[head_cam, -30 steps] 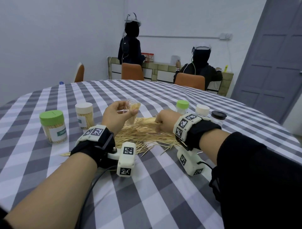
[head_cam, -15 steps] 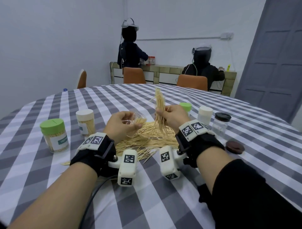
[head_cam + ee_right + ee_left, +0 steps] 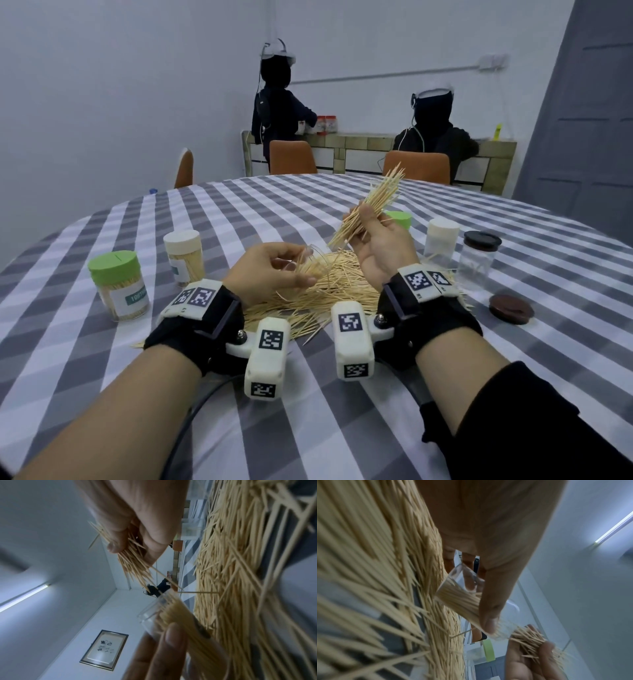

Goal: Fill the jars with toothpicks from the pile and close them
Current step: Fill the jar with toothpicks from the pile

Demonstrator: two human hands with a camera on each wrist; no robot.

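Left hand [image 3: 274, 270] grips clear jar [image 3: 313, 263], tilted, above the toothpick pile [image 3: 329, 291]. Left wrist view alone shows the jar [image 3: 460, 599] part-filled. Right hand [image 3: 380, 246] pinches a toothpick bundle [image 3: 373, 205], just right of jar mouth.

Both forearms reach forward over the table, each wrist strapped with a black band and white tagged camera blocks. The left hand [image 3: 274, 270] sits low, knuckles up, with fingers and thumb [image 3: 489, 615] curled round a clear jar [image 3: 462, 599] tipped on its side. The right hand [image 3: 380, 243] is raised a bit higher, palm turned toward the person, fingers pinching a bundle of toothpicks [image 3: 370, 209] that sticks up and away at a slant.
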